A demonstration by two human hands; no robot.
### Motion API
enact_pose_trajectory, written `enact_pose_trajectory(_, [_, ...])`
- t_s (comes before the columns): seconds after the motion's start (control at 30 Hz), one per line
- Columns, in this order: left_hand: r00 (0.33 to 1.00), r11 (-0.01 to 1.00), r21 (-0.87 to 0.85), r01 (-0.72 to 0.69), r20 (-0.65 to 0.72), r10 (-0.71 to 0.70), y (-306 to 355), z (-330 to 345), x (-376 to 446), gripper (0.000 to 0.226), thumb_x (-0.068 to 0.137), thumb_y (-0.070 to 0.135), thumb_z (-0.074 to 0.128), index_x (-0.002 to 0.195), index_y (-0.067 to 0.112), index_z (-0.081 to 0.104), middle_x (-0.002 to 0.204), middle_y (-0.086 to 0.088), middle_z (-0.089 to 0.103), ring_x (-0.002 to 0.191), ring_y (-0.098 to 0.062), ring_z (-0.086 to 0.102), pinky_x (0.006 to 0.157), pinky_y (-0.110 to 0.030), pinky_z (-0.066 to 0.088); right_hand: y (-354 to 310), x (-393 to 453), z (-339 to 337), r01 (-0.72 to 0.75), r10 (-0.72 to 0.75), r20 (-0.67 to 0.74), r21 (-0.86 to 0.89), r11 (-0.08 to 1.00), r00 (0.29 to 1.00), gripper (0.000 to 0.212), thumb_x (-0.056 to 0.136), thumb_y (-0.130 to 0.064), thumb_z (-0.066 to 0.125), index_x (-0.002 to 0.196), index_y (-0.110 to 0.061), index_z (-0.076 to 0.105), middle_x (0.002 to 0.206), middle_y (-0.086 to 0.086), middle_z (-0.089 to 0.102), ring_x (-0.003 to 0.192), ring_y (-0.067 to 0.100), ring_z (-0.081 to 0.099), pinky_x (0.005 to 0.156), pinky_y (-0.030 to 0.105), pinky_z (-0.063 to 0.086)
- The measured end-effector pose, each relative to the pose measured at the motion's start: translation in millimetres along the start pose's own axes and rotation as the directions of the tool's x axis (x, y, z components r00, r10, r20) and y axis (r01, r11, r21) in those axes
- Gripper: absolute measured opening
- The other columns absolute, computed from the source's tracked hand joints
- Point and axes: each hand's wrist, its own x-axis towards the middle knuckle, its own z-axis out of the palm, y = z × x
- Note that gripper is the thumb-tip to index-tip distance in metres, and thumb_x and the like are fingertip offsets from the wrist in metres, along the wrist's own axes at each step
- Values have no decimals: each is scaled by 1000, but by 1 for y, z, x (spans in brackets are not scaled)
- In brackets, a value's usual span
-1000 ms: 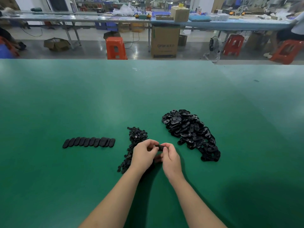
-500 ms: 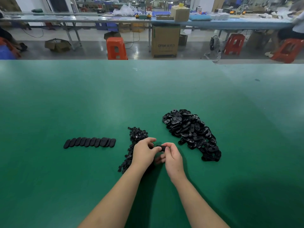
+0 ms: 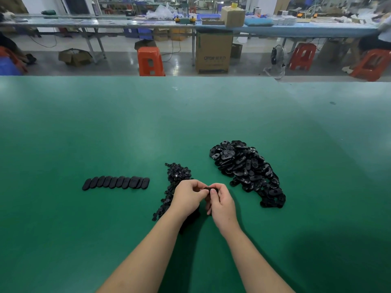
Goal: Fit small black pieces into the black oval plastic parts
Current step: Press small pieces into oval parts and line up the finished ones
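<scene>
The row of finished ovals (image 3: 116,182) lies at left. The likely slip: the small piece, hidden under the fingers, pops out crooked and drops into the loose pile (image 3: 176,176). Left hand (image 3: 188,196) and right hand (image 3: 222,203) both pinch one oval part (image 3: 211,189) between them, near centre.

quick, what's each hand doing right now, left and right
Left hand: closed, fingertips pinching at the black oval part; whether it also holds a small piece cannot be told.
Right hand: closed, gripping the same oval part.
</scene>
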Motion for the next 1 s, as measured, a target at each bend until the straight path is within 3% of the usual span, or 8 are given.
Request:
enact_pose_trajectory(0.27, [999,998,64,19,-36,-17,3,6,1,6,82,22,73,78,24,70,74,6,71,61,-5,59,53,-13,41,4,1,-1,-13,13,-20,19,1000,1000,17,106,-12,46,98,-21,58,69,-1,61,50,12,51,48,28,46])
enact_pose_trajectory(0.37, [998,996,88,20,-60,-15,5,9,0,6,82,24,73,77,23,69,73,7,69,61,-4,58,48,-8,37,5,2,-1,-29,30,-29,38,999,999,15,105,-12,49,101,-22,60,80,-3,67,65,11,56,60,28,47])
enact_pose_trajectory(0.43, [997,996,85,13,-76,-6,5,13,0,7,81,23,73,76,22,68,73,6,67,61,-4,56,50,-9,38,6,2,-2,-29,31,-41,55,998,999,15,104,-11,50,101,-21,61,87,-3,70,72,6,59,67,26,48])
enact_pose_trajectory(0.6, [997,995,98,-19,-74,26,6,14,-1,8,82,23,72,76,22,66,74,6,66,62,-5,55,53,-12,36,8,2,-2,-31,36,-46,103,994,998,16,104,-10,51,100,-21,62,87,-3,72,71,6,59,65,28,48])
enact_pose_trajectory(0.8, [991,974,182,-132,3,134,1,8,-2,10,88,18,66,85,27,69,74,12,65,64,5,56,58,-9,39,7,1,-2,-32,39,-59,108,994,998,14,104,-12,52,98,-22,59,77,-5,69,58,7,53,48,26,47])
enact_pose_trajectory(1.0, [968,920,308,-242,8,252,-2,7,-4,14,89,13,65,100,20,70,83,13,61,71,3,52,69,-15,38,6,2,-1,-43,46,-31,97,994,998,11,104,-13,52,99,-20,58,81,-1,65,63,6,53,63,29,43])
